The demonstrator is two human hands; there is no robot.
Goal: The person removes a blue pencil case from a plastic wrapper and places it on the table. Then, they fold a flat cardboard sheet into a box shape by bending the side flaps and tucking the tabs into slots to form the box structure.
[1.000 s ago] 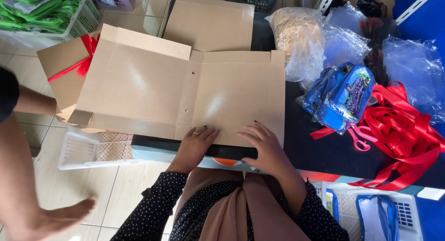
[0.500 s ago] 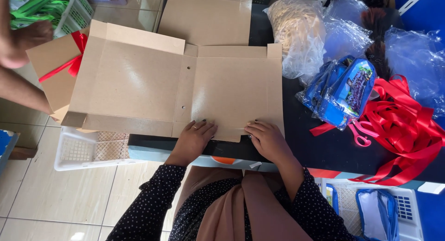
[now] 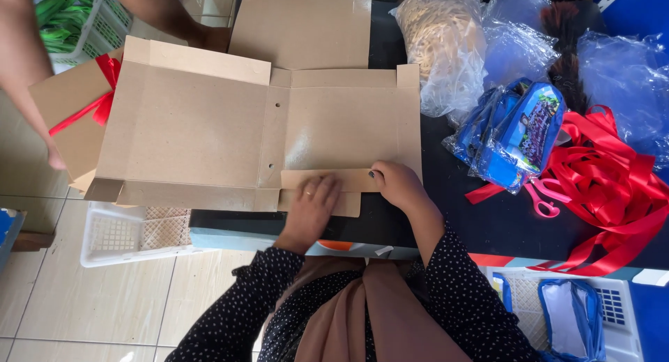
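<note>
A flat, unfolded brown cardboard box blank [image 3: 209, 128] lies across the black table [image 3: 481, 229], overhanging its left edge. Its near flap [image 3: 348, 179] is folded up along the front edge. My left hand [image 3: 311, 207] presses flat on that flap, fingers spread. My right hand [image 3: 397, 183] pinches the same flap at its right end, fingers curled over it.
Another person's arms [image 3: 42, 76] reach over a brown box tied with red ribbon [image 3: 77, 114] at the left. A second cardboard sheet [image 3: 306, 27], clear plastic bags [image 3: 460, 55], a blue pouch [image 3: 519, 132], pink scissors [image 3: 542, 198] and red ribbon [image 3: 613, 188] lie nearby. White baskets [image 3: 118, 236] sit on the floor.
Both my hands rested at the blank's front edge; now the near flap is folded upward under them. The other person's arms moved up toward the ribboned box.
</note>
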